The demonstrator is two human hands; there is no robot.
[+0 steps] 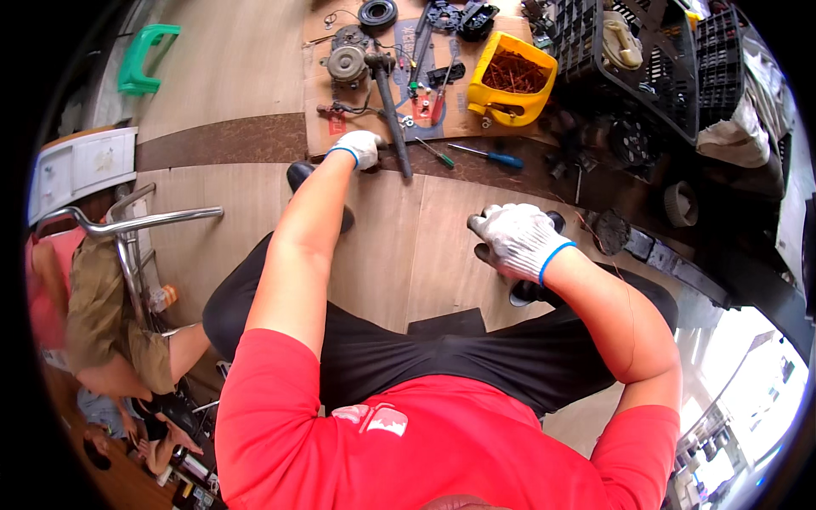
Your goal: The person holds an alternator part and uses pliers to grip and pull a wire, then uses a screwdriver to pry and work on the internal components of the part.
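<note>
My left hand, in a white knitted work glove with a blue cuff, is at the near edge of a cardboard sheet. Its fingers point toward the handle of a hammer lying on the sheet; they are partly hidden, so their grip does not show. Over the floor, by my right knee, hangs my right hand in a matching glove with dark fingertips. Its thumb and forefinger are bent and apart, with nothing visible between them. Beyond the left hand sits a round metal motor-like part with wires.
A yellow cut-open jug holds copper-coloured scraps. Two screwdrivers, one blue-handled and one green-handled, lie near the sheet's edge. Black crates stand at the far right. A green stool and another person are at left.
</note>
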